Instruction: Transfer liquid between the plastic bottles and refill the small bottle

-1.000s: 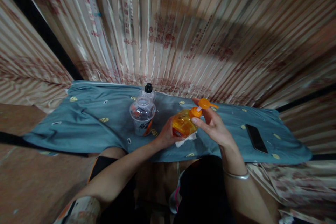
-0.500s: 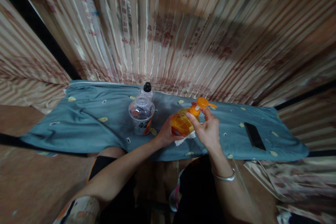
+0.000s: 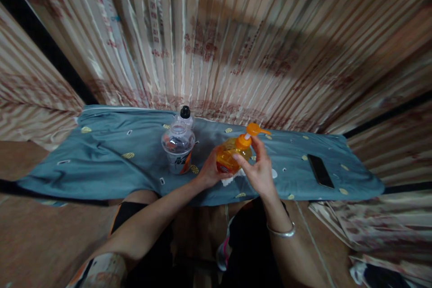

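A pump bottle [image 3: 231, 150] of clear yellow-orange liquid, with an orange collar and pump head, tilts slightly above the cloth. My left hand [image 3: 212, 168] is closed around its lower left side. My right hand [image 3: 258, 166] grips its upper right side, the thumb on the body and the index finger by the collar. Below the bottle lies a crumpled white tissue [image 3: 230, 181], partly hidden. Left of my left hand stands a clear plastic cup [image 3: 178, 150] with a domed lid and dark and orange print. Right behind it is a clear bottle with a black cap [image 3: 185, 112].
A teal cloth with pineapple prints [image 3: 111, 166] covers the low surface before my knees. A black phone [image 3: 320, 171] lies at the right. Striped, floral curtains [image 3: 209, 45] hang close behind and at both sides, with dark poles at the edges.
My right hand has slid from the orange collar down onto the bottle's body, with the thumb lower. The left hand keeps its hold. The whole view has shifted slightly.
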The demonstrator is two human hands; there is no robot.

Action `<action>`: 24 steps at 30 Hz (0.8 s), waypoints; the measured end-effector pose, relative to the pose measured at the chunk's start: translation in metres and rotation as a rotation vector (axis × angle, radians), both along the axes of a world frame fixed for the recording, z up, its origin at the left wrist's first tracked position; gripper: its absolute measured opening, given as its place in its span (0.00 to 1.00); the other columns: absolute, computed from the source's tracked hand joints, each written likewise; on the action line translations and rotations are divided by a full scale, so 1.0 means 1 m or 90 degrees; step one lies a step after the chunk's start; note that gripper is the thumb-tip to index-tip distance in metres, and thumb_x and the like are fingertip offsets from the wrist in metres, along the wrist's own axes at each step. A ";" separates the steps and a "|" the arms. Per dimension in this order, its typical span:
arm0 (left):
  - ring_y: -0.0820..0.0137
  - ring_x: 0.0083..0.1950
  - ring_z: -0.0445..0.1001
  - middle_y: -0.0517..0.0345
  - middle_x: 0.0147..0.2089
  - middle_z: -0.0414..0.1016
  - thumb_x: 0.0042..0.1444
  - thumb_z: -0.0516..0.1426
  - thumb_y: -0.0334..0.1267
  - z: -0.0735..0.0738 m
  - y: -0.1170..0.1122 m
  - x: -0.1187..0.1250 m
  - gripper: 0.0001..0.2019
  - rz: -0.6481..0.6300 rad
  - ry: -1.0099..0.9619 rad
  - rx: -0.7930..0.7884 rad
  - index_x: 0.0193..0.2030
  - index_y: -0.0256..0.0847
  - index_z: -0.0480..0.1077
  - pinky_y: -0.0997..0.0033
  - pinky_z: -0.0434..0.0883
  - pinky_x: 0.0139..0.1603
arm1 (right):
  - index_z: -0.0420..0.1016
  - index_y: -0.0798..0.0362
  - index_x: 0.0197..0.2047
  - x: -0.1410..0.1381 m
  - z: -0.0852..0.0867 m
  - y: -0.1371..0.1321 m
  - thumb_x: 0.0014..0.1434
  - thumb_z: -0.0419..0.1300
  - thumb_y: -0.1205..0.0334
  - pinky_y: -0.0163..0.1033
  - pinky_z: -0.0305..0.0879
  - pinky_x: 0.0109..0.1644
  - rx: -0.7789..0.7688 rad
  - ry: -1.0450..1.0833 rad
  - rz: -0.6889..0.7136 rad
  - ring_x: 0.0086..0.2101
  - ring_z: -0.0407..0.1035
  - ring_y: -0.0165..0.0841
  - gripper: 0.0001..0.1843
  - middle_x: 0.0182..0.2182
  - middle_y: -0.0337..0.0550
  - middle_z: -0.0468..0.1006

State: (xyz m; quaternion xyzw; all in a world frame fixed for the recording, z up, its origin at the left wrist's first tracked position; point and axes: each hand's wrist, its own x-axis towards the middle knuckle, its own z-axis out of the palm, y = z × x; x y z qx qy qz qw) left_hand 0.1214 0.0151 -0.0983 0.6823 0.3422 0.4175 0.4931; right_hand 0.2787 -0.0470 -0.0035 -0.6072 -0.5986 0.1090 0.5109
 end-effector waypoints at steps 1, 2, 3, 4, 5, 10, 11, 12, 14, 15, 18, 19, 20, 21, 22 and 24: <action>0.44 0.68 0.74 0.41 0.67 0.75 0.38 0.79 0.45 0.000 0.000 0.000 0.50 0.003 0.003 -0.003 0.68 0.42 0.64 0.41 0.68 0.71 | 0.71 0.48 0.68 0.004 -0.008 -0.006 0.61 0.70 0.39 0.60 0.67 0.69 -0.010 0.010 0.005 0.63 0.73 0.50 0.38 0.63 0.54 0.79; 0.43 0.68 0.74 0.40 0.67 0.75 0.37 0.79 0.45 0.000 0.001 -0.001 0.52 0.008 0.007 -0.004 0.69 0.42 0.64 0.40 0.68 0.72 | 0.71 0.48 0.69 0.009 -0.017 -0.014 0.62 0.69 0.39 0.60 0.66 0.70 -0.017 0.021 -0.002 0.64 0.72 0.50 0.38 0.64 0.54 0.78; 0.42 0.69 0.73 0.39 0.68 0.74 0.36 0.79 0.45 0.000 0.002 -0.001 0.53 0.013 0.011 -0.003 0.69 0.41 0.63 0.39 0.67 0.72 | 0.70 0.48 0.69 0.014 -0.027 -0.022 0.63 0.68 0.39 0.61 0.65 0.71 -0.021 0.036 -0.015 0.65 0.71 0.50 0.38 0.65 0.55 0.77; 0.42 0.70 0.72 0.38 0.69 0.73 0.35 0.80 0.45 -0.001 0.002 -0.001 0.53 0.017 0.017 0.001 0.69 0.40 0.63 0.38 0.66 0.73 | 0.71 0.49 0.68 0.019 -0.037 -0.031 0.64 0.67 0.39 0.61 0.66 0.71 -0.030 0.050 -0.028 0.65 0.71 0.50 0.36 0.65 0.55 0.77; 0.41 0.70 0.71 0.37 0.69 0.72 0.35 0.80 0.45 -0.001 0.003 -0.001 0.54 0.019 0.023 0.006 0.69 0.40 0.63 0.37 0.65 0.73 | 0.72 0.49 0.67 0.024 -0.048 -0.040 0.64 0.66 0.38 0.62 0.66 0.70 -0.048 0.061 -0.042 0.64 0.72 0.50 0.35 0.64 0.56 0.78; 0.43 0.68 0.72 0.41 0.66 0.74 0.35 0.80 0.43 -0.003 0.007 -0.001 0.50 0.019 0.029 0.030 0.66 0.41 0.68 0.38 0.65 0.73 | 0.76 0.51 0.61 0.056 -0.087 -0.073 0.67 0.61 0.35 0.57 0.76 0.60 -0.144 0.121 -0.092 0.53 0.81 0.48 0.32 0.56 0.58 0.84; 0.43 0.68 0.73 0.41 0.65 0.74 0.36 0.80 0.44 -0.002 0.007 -0.002 0.48 0.012 0.028 0.031 0.66 0.41 0.68 0.38 0.66 0.72 | 0.78 0.51 0.57 0.063 -0.091 -0.075 0.66 0.60 0.32 0.54 0.78 0.55 -0.158 0.124 -0.107 0.46 0.83 0.47 0.32 0.51 0.56 0.87; 0.43 0.67 0.73 0.41 0.64 0.74 0.37 0.79 0.45 -0.001 0.007 -0.004 0.47 0.003 0.028 0.030 0.65 0.40 0.69 0.38 0.66 0.72 | 0.80 0.51 0.53 0.070 -0.093 -0.076 0.65 0.58 0.30 0.52 0.80 0.49 -0.179 0.119 -0.112 0.40 0.83 0.45 0.33 0.44 0.54 0.88; 0.44 0.66 0.74 0.40 0.64 0.75 0.41 0.78 0.48 0.001 0.007 -0.007 0.44 -0.019 0.030 0.028 0.65 0.39 0.69 0.39 0.67 0.71 | 0.82 0.51 0.46 0.082 -0.096 -0.074 0.64 0.56 0.26 0.47 0.78 0.39 -0.207 0.085 -0.129 0.29 0.80 0.42 0.35 0.33 0.50 0.87; 0.44 0.66 0.74 0.40 0.64 0.75 0.43 0.77 0.48 0.003 0.008 -0.009 0.43 -0.025 0.030 0.027 0.65 0.39 0.69 0.40 0.68 0.71 | 0.83 0.51 0.42 0.087 -0.096 -0.072 0.63 0.55 0.25 0.45 0.76 0.36 -0.222 0.058 -0.132 0.26 0.77 0.41 0.36 0.29 0.48 0.86; 0.46 0.67 0.74 0.43 0.65 0.75 0.42 0.77 0.46 0.006 0.010 -0.013 0.44 -0.029 0.030 0.016 0.66 0.42 0.68 0.40 0.67 0.72 | 0.82 0.50 0.35 0.095 -0.097 -0.061 0.62 0.54 0.26 0.44 0.74 0.35 -0.255 -0.008 -0.140 0.26 0.77 0.42 0.35 0.26 0.46 0.84; 0.46 0.67 0.74 0.44 0.65 0.76 0.40 0.77 0.45 0.007 0.011 -0.013 0.45 -0.024 0.030 0.007 0.66 0.43 0.69 0.40 0.67 0.72 | 0.82 0.49 0.37 0.096 -0.098 -0.056 0.62 0.54 0.27 0.45 0.75 0.38 -0.261 -0.020 -0.142 0.29 0.79 0.43 0.34 0.28 0.48 0.86; 0.46 0.66 0.74 0.46 0.64 0.77 0.38 0.78 0.44 0.006 0.013 -0.013 0.45 -0.017 0.030 -0.004 0.65 0.43 0.70 0.40 0.67 0.72 | 0.83 0.49 0.40 0.096 -0.100 -0.050 0.63 0.54 0.29 0.47 0.77 0.42 -0.265 -0.031 -0.143 0.34 0.81 0.45 0.33 0.32 0.49 0.88; 0.46 0.66 0.74 0.46 0.63 0.78 0.36 0.78 0.43 0.006 0.014 -0.013 0.45 -0.009 0.030 -0.015 0.63 0.43 0.71 0.39 0.67 0.72 | 0.83 0.50 0.46 0.094 -0.102 -0.043 0.63 0.54 0.31 0.49 0.78 0.47 -0.265 -0.045 -0.141 0.39 0.83 0.47 0.32 0.39 0.52 0.89; 0.46 0.65 0.75 0.47 0.61 0.78 0.35 0.79 0.43 0.005 0.015 -0.012 0.44 -0.003 0.031 -0.024 0.62 0.43 0.73 0.39 0.68 0.71 | 0.82 0.51 0.52 0.092 -0.105 -0.035 0.63 0.55 0.33 0.52 0.77 0.53 -0.261 -0.064 -0.135 0.45 0.83 0.49 0.32 0.46 0.55 0.89; 0.46 0.62 0.76 0.48 0.58 0.80 0.33 0.79 0.44 0.004 0.017 -0.011 0.43 0.000 0.026 -0.035 0.59 0.42 0.74 0.38 0.69 0.70 | 0.79 0.55 0.58 0.085 -0.111 -0.017 0.62 0.59 0.36 0.56 0.72 0.63 -0.256 -0.113 -0.145 0.56 0.79 0.53 0.34 0.55 0.62 0.85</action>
